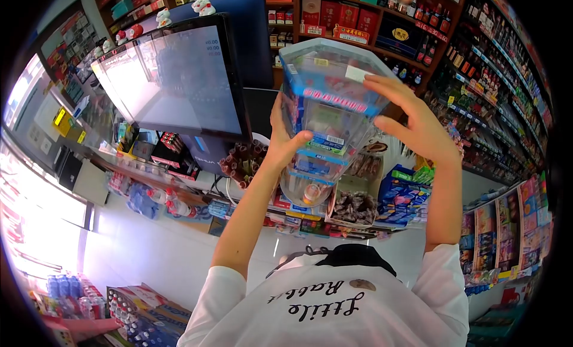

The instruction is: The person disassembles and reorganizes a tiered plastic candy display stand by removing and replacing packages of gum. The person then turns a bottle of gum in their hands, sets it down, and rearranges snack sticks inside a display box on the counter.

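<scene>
White tee (388, 323), short sleeves (441, 274), black script lettering (325, 307) across the front, brown oval print (362, 284) beside it. Black garment (361, 257) below, dark cord (310, 250).

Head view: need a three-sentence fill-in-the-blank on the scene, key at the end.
1. Of the left hand and the right hand, ____ touch the clear display case.
2. The person's shirt sleeves are ____.
3. In the picture, the monitor stands to the ____ of the display case.

Missing words: both; white; left.

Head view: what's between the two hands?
A clear plastic display case, seen in the head view; left hand at its left side, right hand at its right edge.
</scene>
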`<action>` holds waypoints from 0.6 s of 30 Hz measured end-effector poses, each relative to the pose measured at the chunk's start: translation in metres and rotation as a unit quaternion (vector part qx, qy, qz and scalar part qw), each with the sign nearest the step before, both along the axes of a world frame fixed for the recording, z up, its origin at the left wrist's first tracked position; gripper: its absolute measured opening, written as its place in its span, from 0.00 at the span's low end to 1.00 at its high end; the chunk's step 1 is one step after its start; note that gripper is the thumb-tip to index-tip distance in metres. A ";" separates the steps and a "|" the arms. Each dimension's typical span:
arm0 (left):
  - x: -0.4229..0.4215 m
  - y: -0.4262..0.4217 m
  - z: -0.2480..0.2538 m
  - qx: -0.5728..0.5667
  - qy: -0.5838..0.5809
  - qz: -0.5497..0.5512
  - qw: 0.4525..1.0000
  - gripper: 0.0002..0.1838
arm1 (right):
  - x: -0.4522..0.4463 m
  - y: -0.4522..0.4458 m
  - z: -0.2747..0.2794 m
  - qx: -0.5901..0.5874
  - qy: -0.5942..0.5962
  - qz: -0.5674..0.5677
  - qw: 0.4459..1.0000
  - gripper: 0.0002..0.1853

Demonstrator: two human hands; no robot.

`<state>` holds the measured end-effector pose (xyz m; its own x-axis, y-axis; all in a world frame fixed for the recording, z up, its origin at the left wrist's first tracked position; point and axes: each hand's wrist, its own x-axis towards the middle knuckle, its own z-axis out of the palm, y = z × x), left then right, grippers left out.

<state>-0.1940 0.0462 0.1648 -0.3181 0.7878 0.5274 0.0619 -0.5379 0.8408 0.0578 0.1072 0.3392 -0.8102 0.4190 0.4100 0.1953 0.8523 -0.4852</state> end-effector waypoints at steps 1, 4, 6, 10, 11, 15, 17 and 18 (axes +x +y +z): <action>0.000 0.001 0.002 0.008 -0.012 -0.019 1.000 0.70 | 0.004 0.001 -0.001 -0.046 0.003 0.033 0.998 0.30; -0.005 0.004 -0.005 -0.004 -0.008 -0.005 1.000 0.70 | 0.002 0.002 -0.009 -0.008 0.055 -0.037 0.998 0.39; -0.009 0.007 -0.012 -0.013 0.030 0.031 0.999 0.69 | -0.012 0.002 -0.034 0.057 0.078 -0.093 0.991 0.48; -0.001 -0.001 -0.010 -0.026 0.081 0.084 0.993 0.67 | -0.021 0.011 -0.051 0.112 0.112 -0.166 0.973 0.59; 0.002 -0.005 -0.011 -0.025 0.106 0.108 0.988 0.66 | -0.017 0.017 -0.053 0.066 0.122 -0.150 0.979 0.61; 0.025 -0.026 -0.007 -0.034 0.169 0.181 0.968 0.63 | -0.002 0.036 -0.060 -0.018 0.137 -0.133 0.981 0.58; 0.038 -0.040 -0.007 -0.019 0.227 0.233 0.945 0.56 | 0.001 0.036 -0.065 -0.116 0.163 -0.123 0.972 0.54; 0.043 -0.045 -0.007 -0.018 0.240 0.245 0.939 0.53 | 0.003 0.037 -0.068 -0.165 0.175 -0.117 0.964 0.52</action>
